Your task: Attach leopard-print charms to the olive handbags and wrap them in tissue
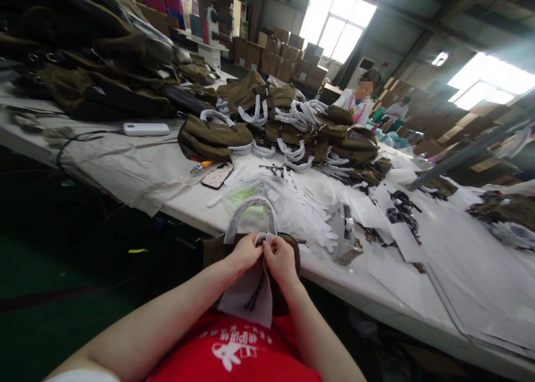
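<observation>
An olive-brown handbag (212, 252) stands upright against my body at the table edge. One carry handle (251, 202), wrapped in whitish padding, arches above it. At the bag's top, my left hand (247, 252) is closed at a small pale wrapped loop (264, 236), apparently the other handle. Close beside it, my right hand (281, 259) pinches with thumb and finger at the same spot; its exact hold is too small to make out. Below both hands hangs a greyish-white sheet (251, 295), with a dark cord (256, 294) lying down its front.
More olive bags (213, 139) with wrapped handles are heaped across the table (184, 206). Nearby lie a patterned phone (217, 176), an orange cutter (201, 166), a white power bank (146, 129), white tags (311, 214), a grey tape dispenser (345, 234) and black cords (401, 212). A co-worker (355, 100) is beyond.
</observation>
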Motion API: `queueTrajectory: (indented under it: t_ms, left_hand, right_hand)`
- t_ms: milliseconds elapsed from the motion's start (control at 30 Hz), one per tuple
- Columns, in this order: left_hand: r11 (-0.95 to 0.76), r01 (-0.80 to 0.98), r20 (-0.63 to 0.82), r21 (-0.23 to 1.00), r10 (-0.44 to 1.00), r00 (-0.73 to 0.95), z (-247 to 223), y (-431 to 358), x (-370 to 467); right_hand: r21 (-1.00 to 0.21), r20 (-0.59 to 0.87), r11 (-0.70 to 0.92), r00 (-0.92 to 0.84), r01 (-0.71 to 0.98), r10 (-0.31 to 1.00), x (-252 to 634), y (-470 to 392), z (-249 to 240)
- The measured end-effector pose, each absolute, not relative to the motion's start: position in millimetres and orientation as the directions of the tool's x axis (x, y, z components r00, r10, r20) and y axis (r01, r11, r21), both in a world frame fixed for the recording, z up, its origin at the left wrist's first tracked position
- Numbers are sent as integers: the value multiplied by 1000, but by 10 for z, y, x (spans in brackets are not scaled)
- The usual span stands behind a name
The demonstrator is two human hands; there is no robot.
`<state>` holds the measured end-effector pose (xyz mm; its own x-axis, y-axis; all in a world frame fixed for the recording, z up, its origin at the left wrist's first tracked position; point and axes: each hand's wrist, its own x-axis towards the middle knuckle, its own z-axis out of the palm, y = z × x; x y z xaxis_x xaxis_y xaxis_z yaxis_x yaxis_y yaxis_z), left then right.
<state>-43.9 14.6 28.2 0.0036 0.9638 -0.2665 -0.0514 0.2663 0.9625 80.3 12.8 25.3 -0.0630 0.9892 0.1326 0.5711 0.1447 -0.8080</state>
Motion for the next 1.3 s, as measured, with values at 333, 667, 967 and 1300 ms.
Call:
queueTrajectory:
  t_ms: [333, 667, 967, 1300]
  left_hand:
    - [196, 2, -195, 981, 978, 67, 307, 116, -457]
    - [415, -174, -363, 893, 893, 268, 280, 157, -593]
    - [405, -170, -361, 898, 901, 239, 266, 163, -636]
    - [268, 50, -272, 962, 951, 149, 326, 160, -461]
  right_hand:
    - [-950, -49, 6, -165, 314, 985, 880, 150, 218]
    - [-775, -32, 0, -39, 632, 999, 1016, 157, 254]
    - [-800, 78, 70, -12, 596, 997, 948, 248, 134]
    - [-758, 43, 24, 13, 652, 999, 953, 327, 161]
